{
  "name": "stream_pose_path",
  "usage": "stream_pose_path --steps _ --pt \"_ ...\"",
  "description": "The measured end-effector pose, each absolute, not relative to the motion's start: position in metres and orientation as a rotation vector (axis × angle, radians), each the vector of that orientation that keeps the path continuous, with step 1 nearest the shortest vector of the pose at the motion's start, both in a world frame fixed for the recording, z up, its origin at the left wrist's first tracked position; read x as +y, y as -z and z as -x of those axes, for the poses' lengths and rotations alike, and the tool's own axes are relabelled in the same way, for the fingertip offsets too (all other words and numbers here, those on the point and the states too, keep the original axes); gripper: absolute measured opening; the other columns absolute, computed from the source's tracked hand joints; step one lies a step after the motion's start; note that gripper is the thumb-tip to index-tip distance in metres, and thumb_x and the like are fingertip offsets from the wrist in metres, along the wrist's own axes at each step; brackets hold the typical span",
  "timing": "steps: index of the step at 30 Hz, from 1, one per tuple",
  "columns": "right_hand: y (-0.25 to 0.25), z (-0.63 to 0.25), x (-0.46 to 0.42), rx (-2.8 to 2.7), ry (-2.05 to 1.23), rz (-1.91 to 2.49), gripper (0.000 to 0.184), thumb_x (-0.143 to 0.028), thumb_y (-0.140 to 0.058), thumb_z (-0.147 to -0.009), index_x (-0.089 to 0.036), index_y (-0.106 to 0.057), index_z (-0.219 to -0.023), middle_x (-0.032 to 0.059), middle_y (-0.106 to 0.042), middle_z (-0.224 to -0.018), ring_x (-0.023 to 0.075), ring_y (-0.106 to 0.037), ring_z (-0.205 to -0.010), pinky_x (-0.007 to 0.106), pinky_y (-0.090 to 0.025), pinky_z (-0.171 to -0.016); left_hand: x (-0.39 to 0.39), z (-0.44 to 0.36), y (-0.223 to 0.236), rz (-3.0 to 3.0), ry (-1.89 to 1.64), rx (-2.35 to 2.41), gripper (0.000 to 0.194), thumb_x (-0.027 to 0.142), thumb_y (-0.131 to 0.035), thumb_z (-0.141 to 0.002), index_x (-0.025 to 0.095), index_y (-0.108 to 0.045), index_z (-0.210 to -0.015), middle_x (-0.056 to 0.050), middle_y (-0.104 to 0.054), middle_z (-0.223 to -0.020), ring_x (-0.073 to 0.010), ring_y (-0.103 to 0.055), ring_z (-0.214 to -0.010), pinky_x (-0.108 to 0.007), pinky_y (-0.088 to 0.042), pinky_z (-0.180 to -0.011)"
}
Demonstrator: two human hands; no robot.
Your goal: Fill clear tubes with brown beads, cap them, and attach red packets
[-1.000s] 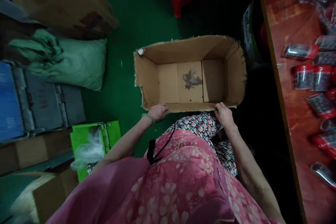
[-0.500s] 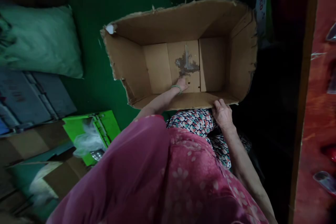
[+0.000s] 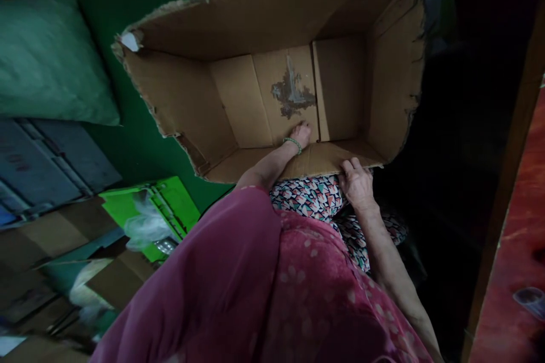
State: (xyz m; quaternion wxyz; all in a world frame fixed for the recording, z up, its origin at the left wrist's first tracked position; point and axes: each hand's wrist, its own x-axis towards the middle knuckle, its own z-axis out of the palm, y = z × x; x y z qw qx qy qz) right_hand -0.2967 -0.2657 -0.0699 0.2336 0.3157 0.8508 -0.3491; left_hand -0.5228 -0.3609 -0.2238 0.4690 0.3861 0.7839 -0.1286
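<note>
One open cardboard box (image 3: 255, 34), in front, long axis left-to-right, is clasped at its near rim (image 3: 315, 174) by the right hand (image 3: 356, 180), the curled left hand (image 3: 302, 133), any hold undetermined, placed inside, just left of a dark speck (image 3: 317, 140).

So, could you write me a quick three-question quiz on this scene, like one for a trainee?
1. Which part of the open-topped brown cardboard box does the right hand hold?
2. True or false: the thin green bracelet is worn on the left arm.
3. The left hand is: (a) inside the box; (b) on the red wooden table; (c) on the stuffed green sack.

Key: 1. Its near edge. 2. True. 3. (a).
</note>
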Motion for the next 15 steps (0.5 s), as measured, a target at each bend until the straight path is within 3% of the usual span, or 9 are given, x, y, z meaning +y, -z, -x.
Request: stream_pose_path --steps 15 --pt "0.065 0.303 -0.261 2.283 0.966 -0.841 0.018 -0.02 -0.049 -0.098 -0.018 -0.065 -0.104 0.0108 -0.066 -0.112 0.0207 -0.059 -0.084 0.034 -0.037 -0.082 -0.354 0.518 0.246 -1.094 0.238 1.551 0.034 0.038 -0.065 -0.099 0.015 -0.065 -0.125 -0.011 -0.065 -0.13 -0.0242 -0.065 -0.117 -0.048 -0.057 -0.102"
